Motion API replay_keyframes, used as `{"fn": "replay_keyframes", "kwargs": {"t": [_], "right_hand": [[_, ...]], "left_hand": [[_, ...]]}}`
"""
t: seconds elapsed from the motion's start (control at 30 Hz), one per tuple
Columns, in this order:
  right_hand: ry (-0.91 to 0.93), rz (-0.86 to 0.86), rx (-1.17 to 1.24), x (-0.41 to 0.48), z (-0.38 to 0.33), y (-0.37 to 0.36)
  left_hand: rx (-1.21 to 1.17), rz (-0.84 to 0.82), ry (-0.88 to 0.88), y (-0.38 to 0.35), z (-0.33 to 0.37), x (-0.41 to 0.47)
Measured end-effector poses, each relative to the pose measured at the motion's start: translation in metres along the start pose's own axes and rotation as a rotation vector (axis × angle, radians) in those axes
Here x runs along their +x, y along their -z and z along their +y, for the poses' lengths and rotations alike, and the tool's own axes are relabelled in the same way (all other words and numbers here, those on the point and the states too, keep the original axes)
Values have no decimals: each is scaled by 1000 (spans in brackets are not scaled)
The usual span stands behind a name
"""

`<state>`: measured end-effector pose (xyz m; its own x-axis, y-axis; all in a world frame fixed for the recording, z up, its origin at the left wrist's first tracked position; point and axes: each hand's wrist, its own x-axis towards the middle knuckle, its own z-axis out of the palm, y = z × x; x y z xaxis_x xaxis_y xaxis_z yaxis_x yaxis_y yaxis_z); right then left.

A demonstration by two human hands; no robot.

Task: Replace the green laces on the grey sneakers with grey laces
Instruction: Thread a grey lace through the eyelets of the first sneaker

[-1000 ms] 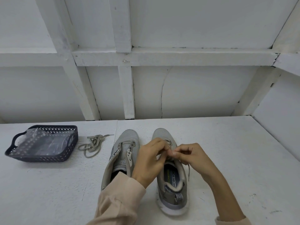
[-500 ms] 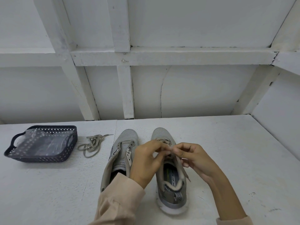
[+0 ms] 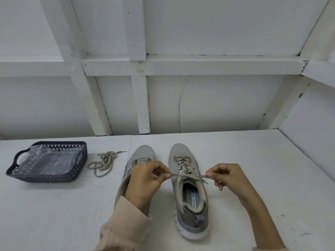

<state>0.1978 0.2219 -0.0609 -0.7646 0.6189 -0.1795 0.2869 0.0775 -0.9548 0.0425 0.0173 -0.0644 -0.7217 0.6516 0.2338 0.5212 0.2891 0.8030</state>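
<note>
My left grip (image 3: pixel 145 181) and right grip (image 3: pixel 228 178) each pinch one end of the lace (image 3: pixel 197 176), stretched over the sneaker (image 3: pixel 192 230) on the desk (image 3: pixel 262 178). It looks soft, light and floppy, so I would hold near the tips

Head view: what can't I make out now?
Head view:
- Most eyelets of the basket-side sneaker: behind the left hand and sleeve.
- One end of the lace: inside the left hand's grip.
- Contents of the basket: under crumpled plastic.
- Insole lettering: partly under the collar of the laced sneaker.
</note>
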Motion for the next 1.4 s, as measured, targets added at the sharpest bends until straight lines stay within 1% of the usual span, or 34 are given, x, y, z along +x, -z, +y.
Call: {"fn": "replay_keyframes", "kwargs": {"t": [0.07, 0.1, 0.17, 0.23, 0.33, 0.43, 0.5, 0.53, 0.6, 0.67, 0.77, 0.83, 0.93, 0.97, 1.0, 1.03, 1.07, 1.1, 1.17, 1.23, 1.3, 1.4], "right_hand": [[35, 35, -83, -1, -3, -5], [58, 58, -130, -2, -5, -9], [121, 93, -200, -3, -14, -19], [209, 78, -189, -6, -29, -35], [304, -21, -127, -9, -54, -65], [365, -140, -129, -5, -76, -102], [391, -196, -144, 2, -86, -128], [396, -219, -149, 5, -90, -140], [384, -253, -162, 12, -94, -165], [349, -280, -193, 18, -94, -187], [280, -347, -255, 26, -91, -212], [249, -355, -295, 33, -88, -222], [228, -315, -373, 42, -83, -230], [223, -297, -405, 44, -82, -232], [221, -287, -427, 46, -80, -234], [224, -293, -436, 47, -79, -237], [241, -309, -444, 46, -80, -239], [265, -333, -452, 46, -81, -242], [322, -354, -435, 47, -88, -244], [357, -305, -399, 48, -99, -241], [355, -288, -313, 51, -113, -229], [297, -313, -10, 54, -136, -202]], "left_hand": [[-9, -22, -55, 10, 2, -6], [-13, -3, -72, 16, 1, -8], [-43, 33, -77, 30, -2, -15], [-92, 58, -49, 44, -10, -24], [-162, 131, 52, 66, -31, -36], [-233, 236, 197, 84, -59, -39], [-216, 280, 284, 90, -79, -36], [-173, 278, 314, 91, -90, -33], [-10, 232, 342, 92, -117, -23], [249, 129, 341, 92, -143, -13], [610, -25, 268, 94, -167, 1], [733, -55, 243, 96, -170, 8], [893, -129, 256, 103, -166, 17], [864, -122, 230, 107, -164, 19], [750, -89, 188, 110, -159, 20], [562, -42, 126, 114, -153, 20], [380, -25, 80, 117, -141, 20], [246, -34, 46, 121, -128, 21], [88, -51, 3, 130, -106, 27], [-52, -15, 6, 140, -92, 34], [-175, 20, 35, 150, -84, 40], [-260, 2, 63, 165, -82, 43]]}}
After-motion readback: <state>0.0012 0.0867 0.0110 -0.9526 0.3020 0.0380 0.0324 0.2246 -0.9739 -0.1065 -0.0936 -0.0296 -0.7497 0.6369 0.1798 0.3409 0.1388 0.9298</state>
